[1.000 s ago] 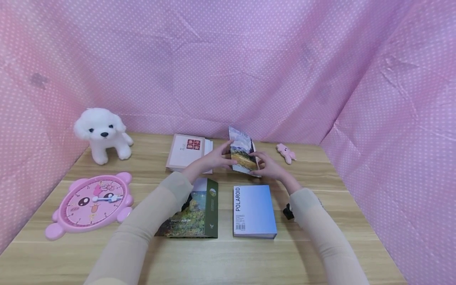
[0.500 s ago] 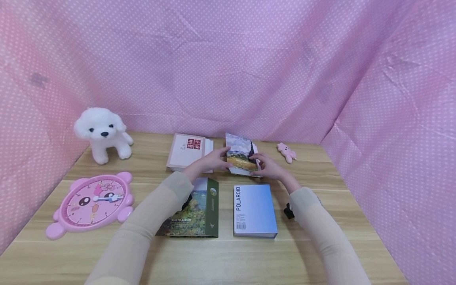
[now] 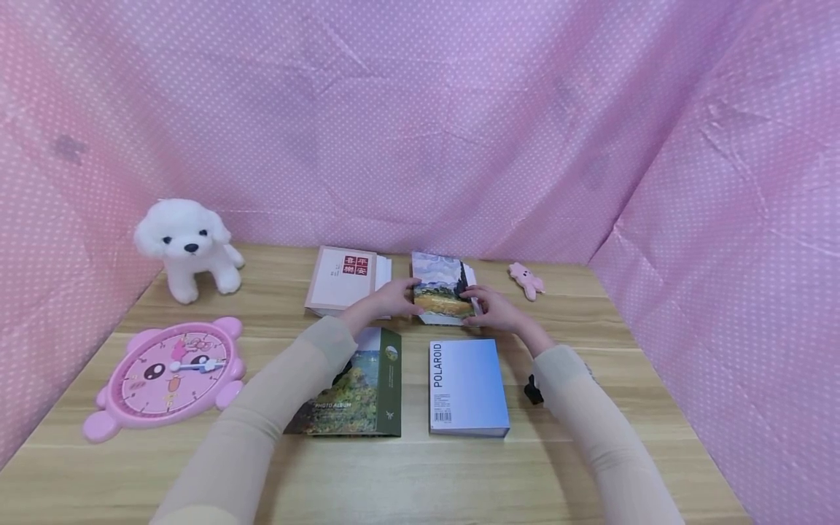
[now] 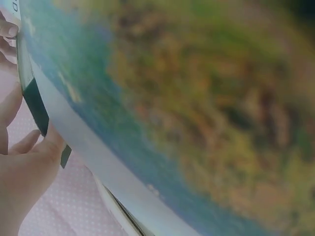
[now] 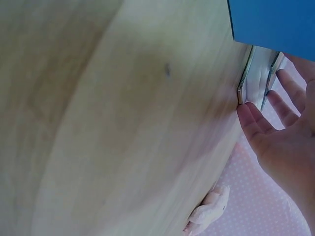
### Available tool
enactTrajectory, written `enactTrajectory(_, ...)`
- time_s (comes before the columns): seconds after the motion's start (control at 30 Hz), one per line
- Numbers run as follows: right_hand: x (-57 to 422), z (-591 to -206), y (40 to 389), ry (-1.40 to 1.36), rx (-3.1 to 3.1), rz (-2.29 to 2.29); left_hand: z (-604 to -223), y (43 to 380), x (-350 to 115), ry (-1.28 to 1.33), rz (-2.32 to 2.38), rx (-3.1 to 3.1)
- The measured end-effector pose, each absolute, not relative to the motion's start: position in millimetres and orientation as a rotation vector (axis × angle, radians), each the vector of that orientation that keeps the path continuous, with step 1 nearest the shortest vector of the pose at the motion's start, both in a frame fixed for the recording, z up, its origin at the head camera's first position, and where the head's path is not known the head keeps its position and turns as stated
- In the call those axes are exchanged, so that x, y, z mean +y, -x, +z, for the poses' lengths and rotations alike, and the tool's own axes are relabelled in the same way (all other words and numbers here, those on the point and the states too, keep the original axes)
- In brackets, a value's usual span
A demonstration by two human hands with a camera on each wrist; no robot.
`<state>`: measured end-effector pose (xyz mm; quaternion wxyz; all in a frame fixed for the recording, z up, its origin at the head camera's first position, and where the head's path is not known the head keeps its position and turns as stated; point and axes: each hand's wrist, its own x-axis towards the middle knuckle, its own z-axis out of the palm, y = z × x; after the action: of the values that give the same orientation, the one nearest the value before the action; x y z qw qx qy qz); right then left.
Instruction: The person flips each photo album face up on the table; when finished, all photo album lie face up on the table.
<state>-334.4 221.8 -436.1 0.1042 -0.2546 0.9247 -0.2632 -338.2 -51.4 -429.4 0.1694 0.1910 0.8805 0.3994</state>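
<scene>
A photo album [image 3: 438, 286] with a painted landscape cover lies nearly flat at the back middle of the table, pale page edges showing on its right. My left hand [image 3: 396, 298] holds its left side, fingers and thumb at the dark green spine [image 4: 35, 104] in the left wrist view. On the opposite side my right hand [image 3: 494, 309] grips the page side, fingers at the top cover and thumb at the lower one. A dark green photo album [image 3: 367, 386] lies under my left forearm, its near left part hidden by the sleeve. Beside it rests a blue POLAROID album [image 3: 469, 386].
A pale album with red characters [image 3: 341, 281] lies left of my left hand. A white plush dog [image 3: 190, 248] and a pink toy clock [image 3: 173, 372] occupy the left side. Back right is a small pink plush toy [image 3: 527, 281]. Pink dotted cloth [image 3: 420, 131] hangs behind the table.
The landscape-cover album has gone from tilted up to nearly flat, its cover swinging down to the left. My left hand lowered with it; my right hand stayed at the page side.
</scene>
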Motion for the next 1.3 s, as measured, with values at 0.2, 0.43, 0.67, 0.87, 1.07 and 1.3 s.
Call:
enactTrajectory(0.2,221,-426,328,0.758,2.677,-0.884,-420,332,-58,-0.574,1.085,2.58)
enactTrajectory(0.43,209,-405,316,0.827,2.728,-0.877,-404,319,-70,-0.625,1.11,2.597)
enactTrajectory(0.67,187,-389,289,0.9,2.821,-0.833,-395,300,-96,-0.73,1.049,2.664)
enactTrajectory(0.87,166,-384,259,0.92,2.841,-0.899,-391,281,-118,-0.775,1.042,2.719)
enactTrajectory(1.07,145,-388,227,0.903,2.87,-0.881,-396,265,-132,-0.777,1.005,2.734)
enactTrajectory(1.3,120,-395,193,0.891,2.857,-0.845,-414,255,-143,-0.781,1.007,2.695)
